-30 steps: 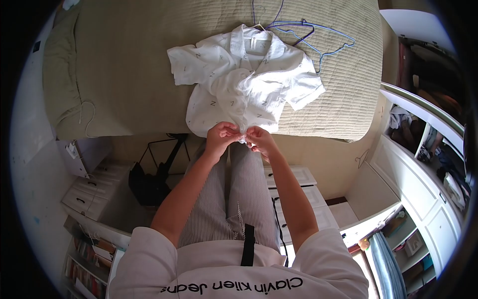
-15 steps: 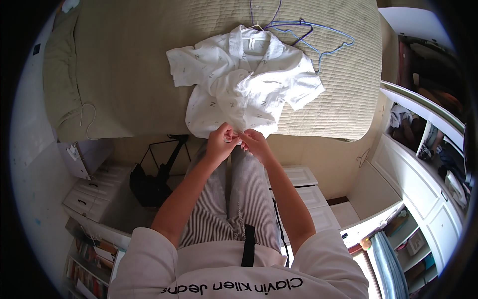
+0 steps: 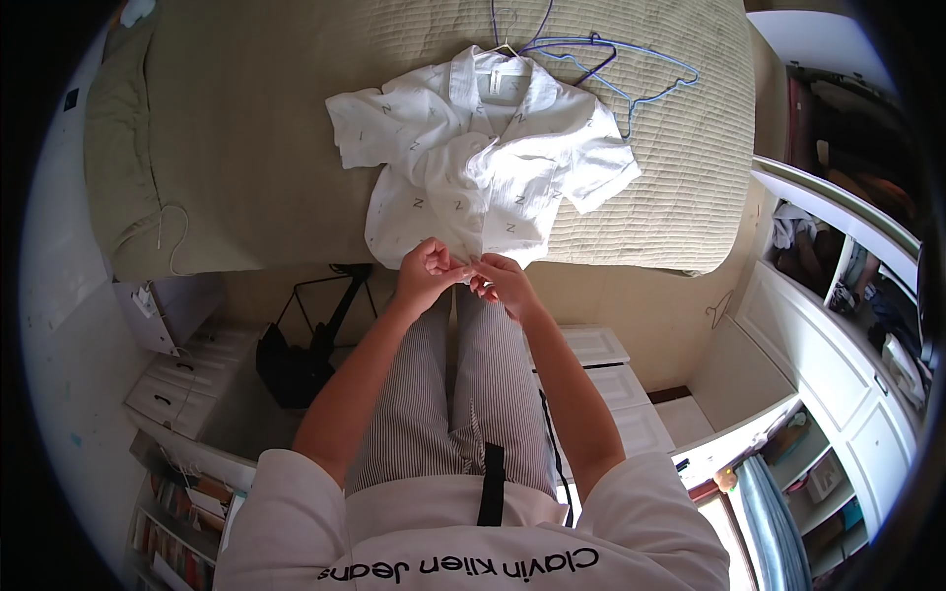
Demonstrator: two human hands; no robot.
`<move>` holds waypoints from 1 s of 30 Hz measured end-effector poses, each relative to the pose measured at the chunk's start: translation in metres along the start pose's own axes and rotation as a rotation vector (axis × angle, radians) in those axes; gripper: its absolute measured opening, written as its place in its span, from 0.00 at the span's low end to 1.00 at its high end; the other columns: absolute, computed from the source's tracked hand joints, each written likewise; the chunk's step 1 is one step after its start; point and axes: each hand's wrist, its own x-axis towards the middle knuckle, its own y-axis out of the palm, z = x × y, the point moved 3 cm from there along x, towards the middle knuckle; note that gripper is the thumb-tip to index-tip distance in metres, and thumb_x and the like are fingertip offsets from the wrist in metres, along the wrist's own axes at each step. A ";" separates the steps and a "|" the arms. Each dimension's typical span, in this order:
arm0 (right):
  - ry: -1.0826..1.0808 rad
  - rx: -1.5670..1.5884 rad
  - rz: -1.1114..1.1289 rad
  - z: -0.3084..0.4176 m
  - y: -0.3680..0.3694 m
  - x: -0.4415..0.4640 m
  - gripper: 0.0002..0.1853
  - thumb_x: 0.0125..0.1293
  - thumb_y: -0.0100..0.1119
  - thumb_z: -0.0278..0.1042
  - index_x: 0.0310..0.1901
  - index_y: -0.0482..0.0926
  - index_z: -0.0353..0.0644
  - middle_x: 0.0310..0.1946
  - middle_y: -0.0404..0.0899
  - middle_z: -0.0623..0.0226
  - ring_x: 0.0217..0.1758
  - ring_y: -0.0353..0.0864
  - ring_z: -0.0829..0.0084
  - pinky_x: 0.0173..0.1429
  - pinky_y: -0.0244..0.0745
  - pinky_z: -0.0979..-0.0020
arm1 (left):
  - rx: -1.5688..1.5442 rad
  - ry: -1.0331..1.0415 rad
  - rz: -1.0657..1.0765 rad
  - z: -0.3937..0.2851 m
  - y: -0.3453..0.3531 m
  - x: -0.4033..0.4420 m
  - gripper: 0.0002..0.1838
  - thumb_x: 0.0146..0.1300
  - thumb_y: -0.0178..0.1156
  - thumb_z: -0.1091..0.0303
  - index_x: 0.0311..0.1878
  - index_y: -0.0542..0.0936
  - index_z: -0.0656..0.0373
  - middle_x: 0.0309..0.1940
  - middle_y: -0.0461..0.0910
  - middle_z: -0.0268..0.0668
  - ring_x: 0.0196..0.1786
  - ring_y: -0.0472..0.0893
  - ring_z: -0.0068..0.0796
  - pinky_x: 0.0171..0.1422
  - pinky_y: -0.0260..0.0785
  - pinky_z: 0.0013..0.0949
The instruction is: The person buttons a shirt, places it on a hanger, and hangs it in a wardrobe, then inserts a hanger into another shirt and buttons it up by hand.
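Observation:
A white short-sleeved shirt point(image 3: 463, 158) with small dark letter prints lies face up on the bed, its collar away from me. My left hand point(image 3: 426, 277) is at the shirt's bottom front edge, thumb and index finger pinched together and the other fingers curled. Touching it from the other side, my right hand point(image 3: 503, 282) is closed in a pinch on the hem where the two front edges meet. My fingertips cover the small piece of cloth between them. Whether a button is there I cannot tell. Part of a hanger point(image 3: 506, 48) shows at the collar.
A quilted olive-green cover lies on the bed point(image 3: 246, 128). Blue and purple hangers point(image 3: 631, 74) lie beyond the shirt's right shoulder. A black object on a stand point(image 3: 296, 364) is below the bed's left side. White cabinets point(image 3: 818, 345) with clothes stand at right.
My left hand has shifted slightly up and left, its fingers a little looser. My right hand stays almost in place at the hem. The view has moved very slightly.

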 end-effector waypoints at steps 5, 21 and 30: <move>0.009 -0.028 0.011 0.005 0.002 -0.003 0.11 0.67 0.53 0.38 0.30 0.76 0.42 0.21 0.74 0.71 0.22 0.68 0.84 0.22 0.59 0.83 | 0.393 -0.011 0.131 -0.001 -0.005 -0.002 0.11 0.59 0.66 0.67 0.37 0.75 0.63 0.29 0.76 0.31 0.33 0.77 0.19 0.38 0.71 0.25; -0.237 -0.351 -0.042 0.037 -0.001 0.042 0.14 0.68 0.56 0.41 0.33 0.76 0.38 0.22 0.74 0.73 0.23 0.69 0.83 0.28 0.64 0.78 | -0.513 -0.385 0.032 -0.001 -0.009 0.026 0.09 0.66 0.55 0.66 0.33 0.75 0.60 0.27 0.73 0.30 0.32 0.73 0.20 0.42 0.67 0.25; -0.274 -1.329 -0.187 0.038 -0.016 0.054 0.48 0.47 0.69 0.61 0.64 0.62 0.40 0.64 0.62 0.55 0.68 0.61 0.55 0.67 0.59 0.57 | 0.060 -0.170 -0.084 -0.027 -0.031 0.093 0.09 0.67 0.54 0.64 0.47 0.75 0.56 0.61 0.71 0.36 0.61 0.72 0.28 0.65 0.62 0.34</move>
